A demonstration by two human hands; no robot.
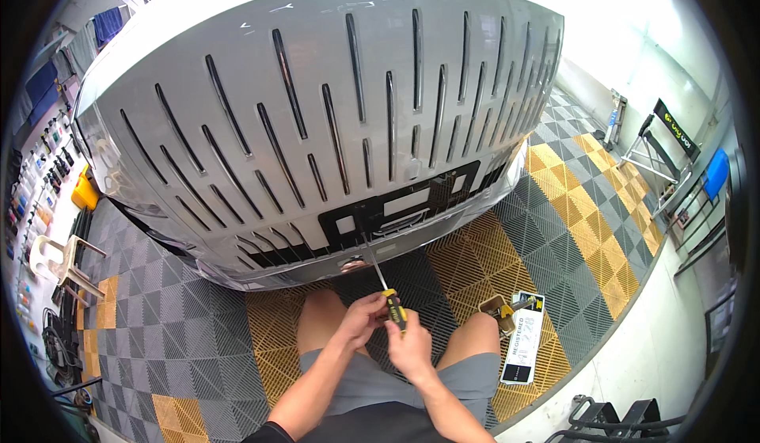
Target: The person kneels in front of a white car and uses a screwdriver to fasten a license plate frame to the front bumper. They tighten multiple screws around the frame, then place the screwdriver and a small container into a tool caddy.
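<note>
A long screwdriver (395, 311) with a yellow-and-black handle points up and away from me, between my knees. My left hand (366, 317) pinches the handle near its shaft end. Lower down, my right hand (410, 349) is closed around the butt of the handle. The thin metal shaft reaches to the lower edge of a black mounting bracket (331, 224) on the front of a vehicle. Whether the tip sits in a screw is too small to tell.
The grey vehicle front (237, 39) with dark vertical slots fills the space ahead. By my right knee lie a white number plate (518, 356) and a small open box (492, 307) with items inside. A plastic chair (71, 265) stands left, a folding chair (661, 146) right.
</note>
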